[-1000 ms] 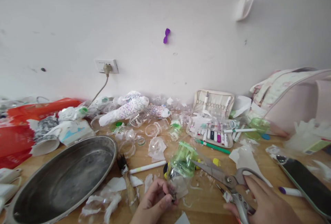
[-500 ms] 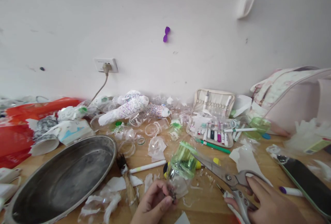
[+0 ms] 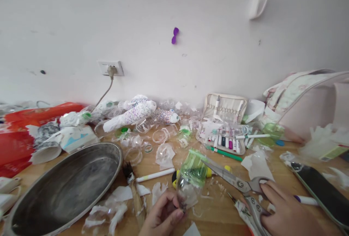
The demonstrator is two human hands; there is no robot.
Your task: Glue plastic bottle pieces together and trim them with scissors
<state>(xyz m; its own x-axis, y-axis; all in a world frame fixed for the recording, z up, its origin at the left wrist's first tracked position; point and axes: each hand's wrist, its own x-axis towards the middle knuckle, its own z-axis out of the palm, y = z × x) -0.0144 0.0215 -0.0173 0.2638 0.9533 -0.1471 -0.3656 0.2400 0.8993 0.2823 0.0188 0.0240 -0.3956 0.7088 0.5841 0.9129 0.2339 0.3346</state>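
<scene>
My left hand (image 3: 165,214) is closed in a pinch at the near end of a clear plastic bottle piece (image 3: 188,192), which has a translucent green band (image 3: 193,169) at its far end. Something small and dark shows at the fingertips, too little to name. My right hand (image 3: 286,208) grips metal scissors (image 3: 242,185) by the handles, their points toward the green band. A yellow and black handled tool (image 3: 209,172) lies partly hidden behind the bottle piece. Under the scissors rests another pointed tool (image 3: 241,208), mostly covered.
To the left lies a large oval metal pan (image 3: 114,149), beside a brush (image 3: 133,188). Marker pens fill an open case (image 3: 226,100) at the back. Paper fish shapes (image 3: 133,114) and plastic scraps line the wall. A phone (image 3: 319,192) and a pink bag (image 3: 308,109) are right.
The fingers of my right hand have shifted on the scissor handles, uncovering more of the tool underneath. My left fingers have turned slightly, and the dark bit between them shows less.
</scene>
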